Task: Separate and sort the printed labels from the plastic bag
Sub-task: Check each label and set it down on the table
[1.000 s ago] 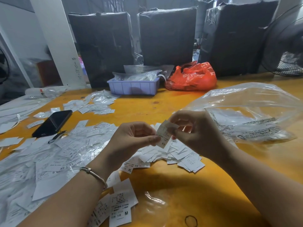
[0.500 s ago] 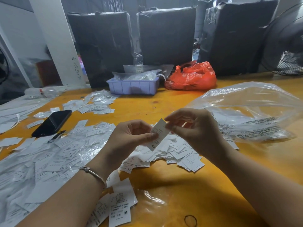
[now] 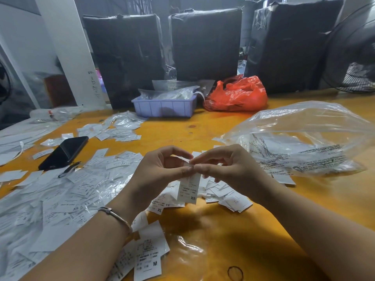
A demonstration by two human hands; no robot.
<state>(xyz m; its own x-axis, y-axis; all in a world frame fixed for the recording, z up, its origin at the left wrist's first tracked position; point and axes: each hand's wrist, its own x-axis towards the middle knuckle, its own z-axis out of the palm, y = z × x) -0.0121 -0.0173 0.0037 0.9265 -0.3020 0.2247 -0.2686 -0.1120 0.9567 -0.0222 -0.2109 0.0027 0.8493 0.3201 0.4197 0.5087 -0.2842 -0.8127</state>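
Label (image 3: 188,188) held upright above the middle of the bench (image 3: 263,230), its upper edge pinched from both sides and its printed face hanging down toward the camera, with an "X" legible near its lower end. Left hand (image 3: 160,171) pinches the top of it between thumb and forefinger, the other fingers curled loosely above; right hand (image 3: 229,169) meets it fingertip to fingertip and pinches the same top edge, its remaining fingers bent and slightly fanned. Whether the hands are holding one label or several stuck together cannot be told.

Directly under the hands lies a small heap of labels (image 3: 221,194), one at its near-left edge marked "XL". Closer to the camera, a short stack (image 3: 149,258) shows an "M". A broad spread of labels mixed with clear film (image 3: 50,199) covers the left part of the bench, with "S" and "XS" readable on some. To the right, touching the bench and just beside the right hand, sits the clear plastic bag (image 3: 304,138), puffed up and printed with black text.

A silver bangle (image 3: 116,217) circles the left wrist. A black phone (image 3: 64,152) lies face up at the left. Farther back stand a lilac tray (image 3: 164,107) and, just right of it, a crumpled red bag (image 3: 237,94).
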